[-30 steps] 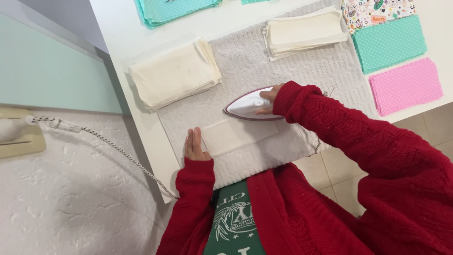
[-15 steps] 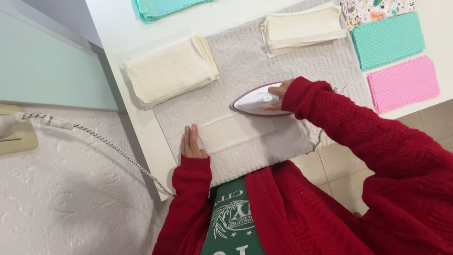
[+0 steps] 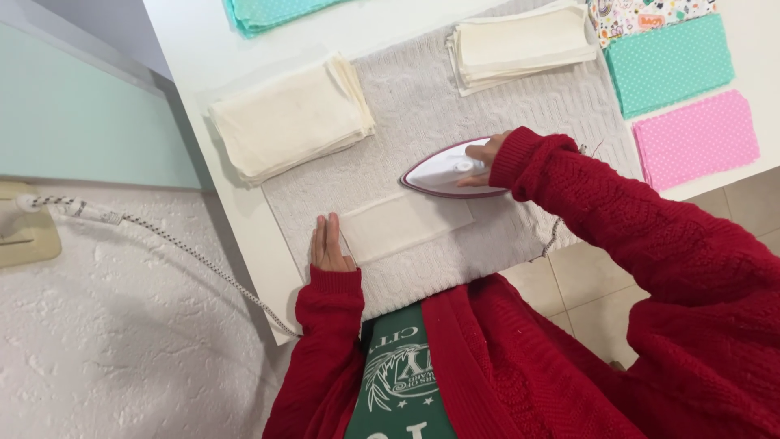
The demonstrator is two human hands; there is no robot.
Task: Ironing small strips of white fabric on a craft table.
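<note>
The right hand is closed around the handle of a white iron, which rests flat on a grey padded mat spread over the white worktop. The tip of the iron is just beside the upper right corner of a cream cloth strip lying on the mat. The left hand is laid flat, fingers together and extended, holding nothing; its edge touches the left end of the strip. Two stacks of folded cream cloth are seen near the mat's far corners. Teal dotted fabric and pink dotted fabric lie to the right. A braided cord hangs off the worktop's left edge.
</note>
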